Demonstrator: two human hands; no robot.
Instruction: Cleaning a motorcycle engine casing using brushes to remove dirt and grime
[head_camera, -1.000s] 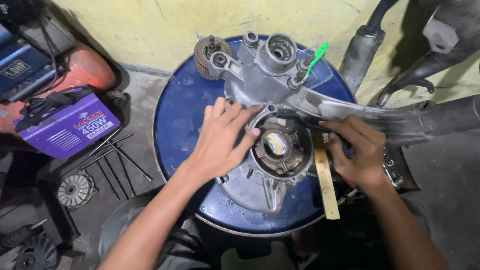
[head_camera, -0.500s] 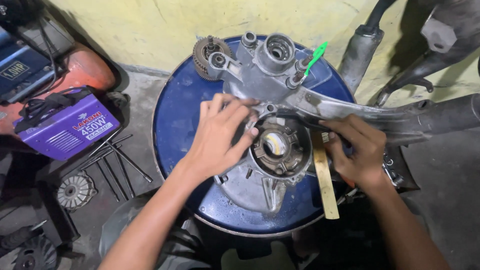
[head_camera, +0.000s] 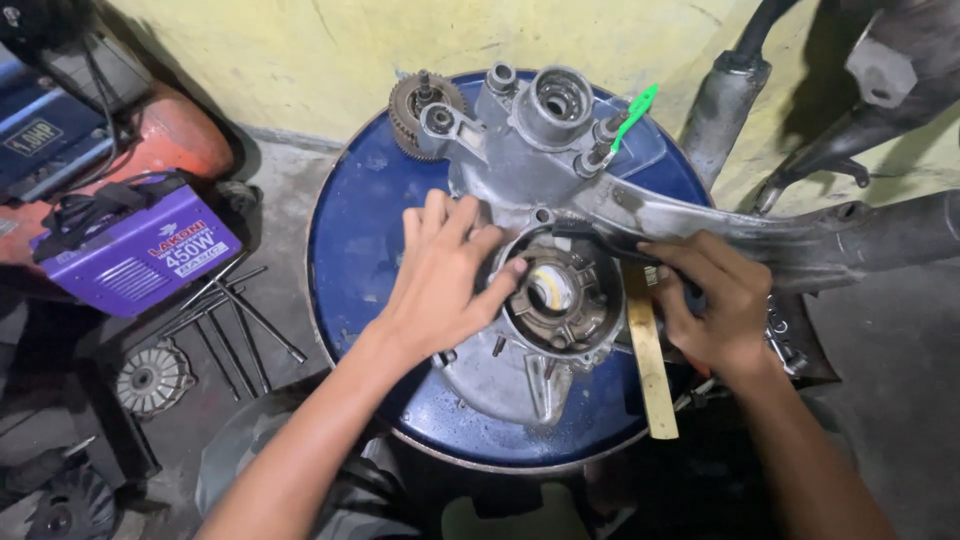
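A grey metal engine casing (head_camera: 520, 170) lies on top of a blue drum (head_camera: 365, 250). In its middle sits a round dark hub (head_camera: 560, 297) with a pale centre. My left hand (head_camera: 440, 275) lies flat on the casing, fingers spread, thumb tip touching the hub's left rim. My right hand (head_camera: 710, 300) rests on the casing's right side, fingers curled over the edge beside the hub, against a long grey swing arm (head_camera: 800, 240). A yellow wooden stick (head_camera: 650, 360) lies under the right hand. What the right fingers grip is hidden.
A toothed gear (head_camera: 425, 100) and a green plastic piece (head_camera: 635, 112) sit at the casing's far end. On the floor at left are a purple box-shaped machine (head_camera: 140, 255), an orange tank (head_camera: 165, 135), loose metal rods (head_camera: 230, 320) and a round disc (head_camera: 150, 378). A yellow wall stands behind.
My left hand has shifted a little, its thumb now at the hub's rim. My right hand has stayed at the casing's right edge.
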